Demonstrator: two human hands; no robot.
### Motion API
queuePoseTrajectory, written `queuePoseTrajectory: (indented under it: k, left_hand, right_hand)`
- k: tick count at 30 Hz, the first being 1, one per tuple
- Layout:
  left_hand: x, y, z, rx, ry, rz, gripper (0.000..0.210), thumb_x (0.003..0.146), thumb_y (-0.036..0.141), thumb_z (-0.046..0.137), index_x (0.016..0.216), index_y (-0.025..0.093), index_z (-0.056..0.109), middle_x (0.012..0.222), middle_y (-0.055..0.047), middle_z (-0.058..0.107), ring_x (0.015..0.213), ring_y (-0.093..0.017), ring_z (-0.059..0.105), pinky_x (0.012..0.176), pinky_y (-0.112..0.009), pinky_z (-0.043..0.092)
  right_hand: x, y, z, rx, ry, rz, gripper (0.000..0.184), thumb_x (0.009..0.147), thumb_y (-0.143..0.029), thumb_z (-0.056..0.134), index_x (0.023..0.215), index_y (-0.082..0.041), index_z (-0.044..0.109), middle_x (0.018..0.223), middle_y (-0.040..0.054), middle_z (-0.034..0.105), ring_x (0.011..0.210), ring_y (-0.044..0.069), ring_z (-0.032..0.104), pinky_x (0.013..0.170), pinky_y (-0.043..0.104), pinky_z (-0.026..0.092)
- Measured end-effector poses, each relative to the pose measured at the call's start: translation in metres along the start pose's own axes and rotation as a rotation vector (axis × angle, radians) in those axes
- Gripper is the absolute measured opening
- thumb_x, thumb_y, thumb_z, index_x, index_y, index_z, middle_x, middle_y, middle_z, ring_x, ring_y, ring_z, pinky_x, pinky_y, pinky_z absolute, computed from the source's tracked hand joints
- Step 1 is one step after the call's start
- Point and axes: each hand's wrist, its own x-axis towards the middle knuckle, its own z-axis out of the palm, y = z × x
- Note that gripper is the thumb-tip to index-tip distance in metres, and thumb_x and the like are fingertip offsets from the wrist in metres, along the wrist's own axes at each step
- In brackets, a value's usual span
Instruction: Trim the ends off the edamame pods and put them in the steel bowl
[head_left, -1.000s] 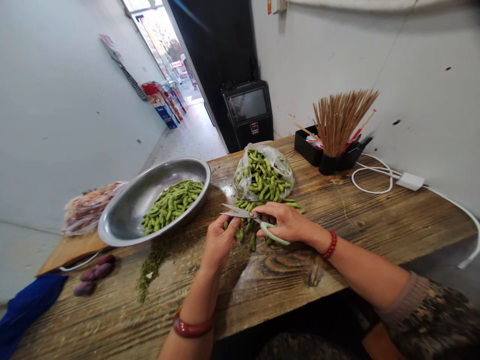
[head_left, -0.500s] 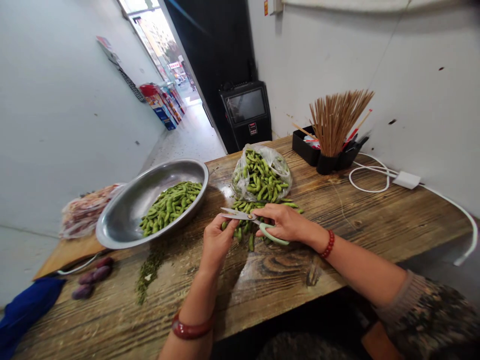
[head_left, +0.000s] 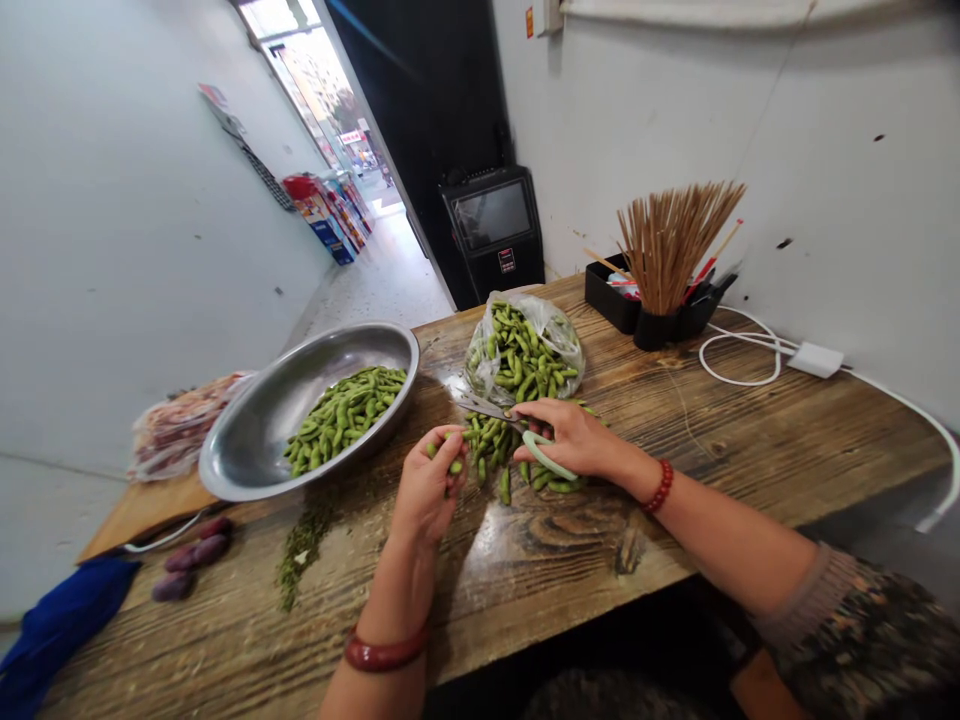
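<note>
Just right of the metal basin, the left hand pinches green pods at its fingertips, their number unclear. Farther right of it, the right hand clasps scissors, blades toward the basin. Beyond, right of the basin, sits a plastic bag.

Wooden table: steel basin, bagged pods, loose pods.

Pale-green-handled scissors, blades pointing left, are held in the right hand at centre frame; green pods are pinched in the left hand just leftward.
</note>
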Motion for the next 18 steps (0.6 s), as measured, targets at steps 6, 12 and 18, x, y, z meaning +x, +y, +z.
queuePoseTrajectory:
  k: [6,12,18]
  left_hand:
    - [0.0006,-0.0004,-0.0010,-0.136,-0.040,0.007,0.022,0.071,0.026,0.075,0.080,0.014,0.058,0.069,0.002,0.061,0.037,0.001,0.030,0.033,-0.012,0.021]
    - [-0.0017,-0.0032,0.0040,-0.144,-0.065,0.006,0.024,0.071,0.026,0.075,0.083,0.014,0.058,0.070,0.001,0.061,0.037,0.001,0.032,0.034,-0.011,0.021]
    - [-0.0036,-0.0060,0.0072,-0.099,-0.123,-0.005,0.023,0.075,0.028,0.073,0.079,0.014,0.055,0.068,0.002,0.060,0.036,0.002,0.032,0.034,-0.012,0.022]
  right_hand:
    - [-0.0024,-0.0043,-0.0019,-0.047,-0.051,-0.095,0.063,0.070,-0.043,0.077,0.123,-0.017,0.055,0.100,0.0071,0.062,0.084,0.018,0.058,0.076,0.031,0.048]
    - [-0.0047,-0.0072,-0.0003,-0.061,-0.087,-0.141,0.067,0.067,-0.042,0.080,0.125,-0.019,0.053,0.104,0.0075,0.061,0.089,0.020,0.058,0.080,0.031,0.048]
    - [-0.0059,-0.0066,0.0016,-0.081,-0.086,-0.137,0.062,0.071,-0.046,0.076,0.123,-0.019,0.055,0.095,0.0050,0.060,0.080,0.017,0.057,0.072,0.028,0.048]
